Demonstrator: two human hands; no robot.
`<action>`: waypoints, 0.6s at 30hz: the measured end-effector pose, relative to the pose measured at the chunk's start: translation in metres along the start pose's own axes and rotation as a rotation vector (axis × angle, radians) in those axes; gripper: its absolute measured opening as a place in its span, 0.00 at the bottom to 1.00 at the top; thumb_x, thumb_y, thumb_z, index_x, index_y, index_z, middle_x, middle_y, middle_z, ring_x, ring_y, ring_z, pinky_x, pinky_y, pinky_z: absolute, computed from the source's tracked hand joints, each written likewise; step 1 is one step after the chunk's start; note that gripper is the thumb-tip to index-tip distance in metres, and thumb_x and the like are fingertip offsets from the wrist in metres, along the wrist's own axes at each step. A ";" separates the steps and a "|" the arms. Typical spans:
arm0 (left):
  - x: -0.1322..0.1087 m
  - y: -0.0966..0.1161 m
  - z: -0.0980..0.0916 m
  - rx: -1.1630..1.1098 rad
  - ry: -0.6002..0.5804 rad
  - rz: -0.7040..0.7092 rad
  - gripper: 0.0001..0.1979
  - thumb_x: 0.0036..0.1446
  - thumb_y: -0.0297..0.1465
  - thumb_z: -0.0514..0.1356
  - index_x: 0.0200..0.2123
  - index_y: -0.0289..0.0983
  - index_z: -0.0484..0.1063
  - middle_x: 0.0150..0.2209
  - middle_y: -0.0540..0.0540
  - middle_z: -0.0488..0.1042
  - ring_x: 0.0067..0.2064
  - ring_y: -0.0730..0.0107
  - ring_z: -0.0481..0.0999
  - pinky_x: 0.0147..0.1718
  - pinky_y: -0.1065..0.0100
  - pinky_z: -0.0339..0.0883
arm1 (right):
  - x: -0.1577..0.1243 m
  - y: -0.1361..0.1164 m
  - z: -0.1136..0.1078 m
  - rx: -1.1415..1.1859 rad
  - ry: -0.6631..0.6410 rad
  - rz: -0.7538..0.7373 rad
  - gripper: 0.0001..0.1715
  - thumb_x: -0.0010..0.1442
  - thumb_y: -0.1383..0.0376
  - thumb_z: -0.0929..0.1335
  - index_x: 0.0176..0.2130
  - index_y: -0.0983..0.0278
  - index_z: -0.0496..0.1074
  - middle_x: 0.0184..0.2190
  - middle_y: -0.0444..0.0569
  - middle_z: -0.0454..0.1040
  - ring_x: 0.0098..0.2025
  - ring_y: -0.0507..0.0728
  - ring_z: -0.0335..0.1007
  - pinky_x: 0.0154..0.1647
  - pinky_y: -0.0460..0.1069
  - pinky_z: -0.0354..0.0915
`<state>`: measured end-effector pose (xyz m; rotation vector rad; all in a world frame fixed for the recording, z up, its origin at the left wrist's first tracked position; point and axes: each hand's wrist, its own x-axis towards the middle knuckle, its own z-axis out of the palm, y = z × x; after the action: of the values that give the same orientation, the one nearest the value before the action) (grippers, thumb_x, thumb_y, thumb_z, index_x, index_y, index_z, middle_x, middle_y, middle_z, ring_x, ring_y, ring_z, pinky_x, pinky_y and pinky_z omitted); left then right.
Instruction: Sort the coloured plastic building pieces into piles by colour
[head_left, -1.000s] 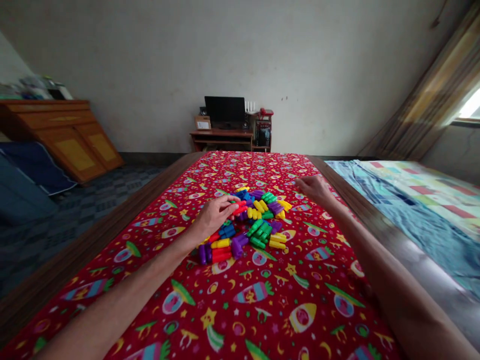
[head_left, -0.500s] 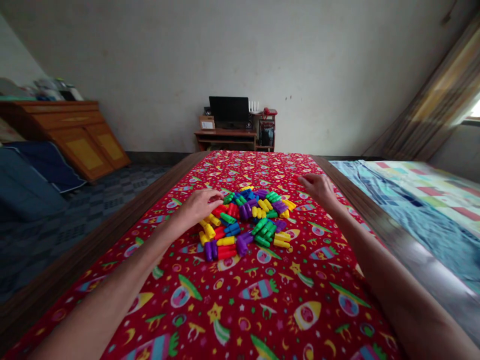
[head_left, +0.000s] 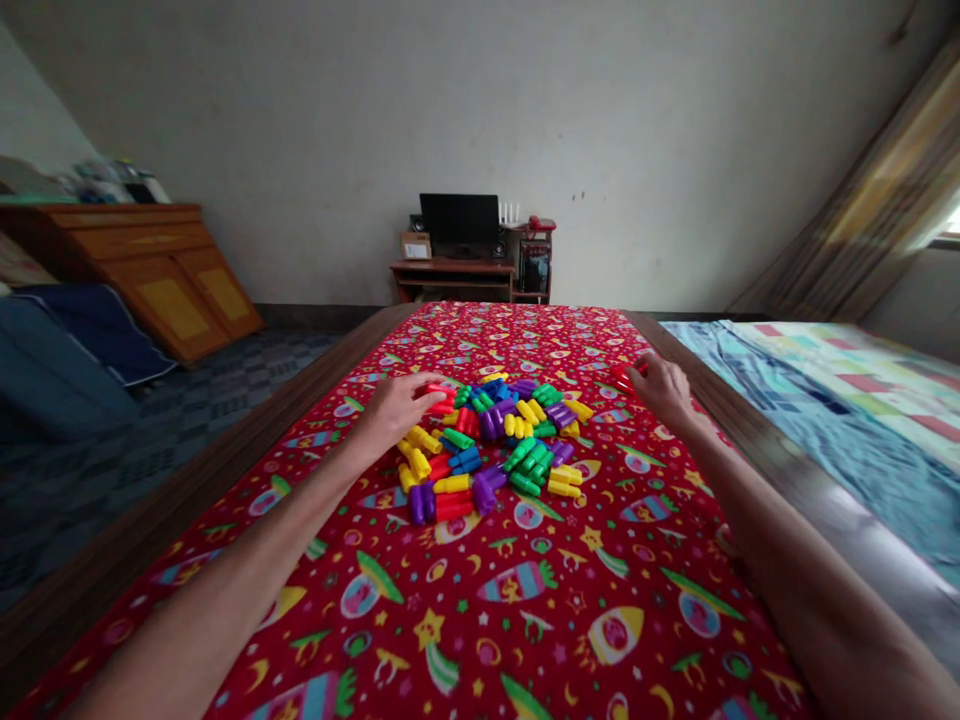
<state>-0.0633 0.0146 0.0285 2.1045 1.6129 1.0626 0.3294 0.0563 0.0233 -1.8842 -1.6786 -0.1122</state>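
A pile of bullet-shaped plastic building blocks, joined in small groups of red, yellow, green, blue and purple, lies on the red patterned tablecloth (head_left: 517, 545). My left hand (head_left: 394, 410) is at the pile's left edge, its thumb and fingers closed on a red block (head_left: 439, 396). Off to the pile's right, my right hand (head_left: 666, 388) pinches another red block (head_left: 622, 377) low over the cloth; whether that block touches the cloth I cannot tell. Yellow blocks (head_left: 420, 455) lie just below my left hand. Green blocks (head_left: 529, 460) and a yellow block (head_left: 565, 481) sit on the pile's near right side.
Dark wooden edges (head_left: 667, 350) flank the cloth. A bed with a blue and checked cover (head_left: 810, 400) is on the right. Against the far wall stands a desk with a monitor (head_left: 459, 222). A wooden cabinet (head_left: 172, 285) is at the left.
My right hand has moved right and slightly nearer with its red block, away from the pile. My left hand has shifted slightly up, and a red block now shows at its fingertips.
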 end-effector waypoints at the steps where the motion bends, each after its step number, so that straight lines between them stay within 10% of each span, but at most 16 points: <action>1: -0.002 0.007 0.001 -0.081 -0.007 0.019 0.19 0.55 0.40 0.59 0.45 0.36 0.76 0.43 0.41 0.81 0.44 0.56 0.80 0.45 0.58 0.74 | -0.003 -0.015 -0.005 0.085 -0.011 -0.076 0.14 0.61 0.61 0.65 0.34 0.66 0.76 0.28 0.52 0.77 0.30 0.55 0.69 0.30 0.47 0.56; 9: -0.035 0.065 0.031 -0.190 -0.015 0.246 0.19 0.57 0.37 0.60 0.51 0.40 0.66 0.43 0.44 0.75 0.45 0.62 0.79 0.42 0.65 0.74 | -0.083 -0.130 -0.017 0.618 -0.350 -0.782 0.19 0.66 0.56 0.64 0.50 0.62 0.74 0.37 0.51 0.78 0.33 0.53 0.70 0.33 0.45 0.59; 15: -0.033 0.061 0.034 -0.146 -0.023 0.233 0.14 0.60 0.40 0.58 0.45 0.39 0.66 0.35 0.49 0.72 0.38 0.68 0.77 0.37 0.69 0.73 | -0.071 -0.119 -0.016 0.396 -0.455 -0.808 0.10 0.62 0.63 0.66 0.34 0.65 0.76 0.24 0.45 0.73 0.23 0.48 0.59 0.26 0.45 0.49; 18: -0.026 0.048 0.030 0.021 -0.015 0.322 0.14 0.63 0.40 0.52 0.42 0.38 0.69 0.40 0.45 0.73 0.42 0.65 0.76 0.41 0.65 0.73 | -0.042 -0.094 -0.017 0.213 -0.310 -0.614 0.15 0.62 0.62 0.64 0.27 0.66 0.73 0.21 0.44 0.69 0.22 0.48 0.56 0.26 0.46 0.47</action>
<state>-0.0108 -0.0195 0.0282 2.4361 1.3108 1.1235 0.2398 0.0128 0.0537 -1.2263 -2.3337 0.1181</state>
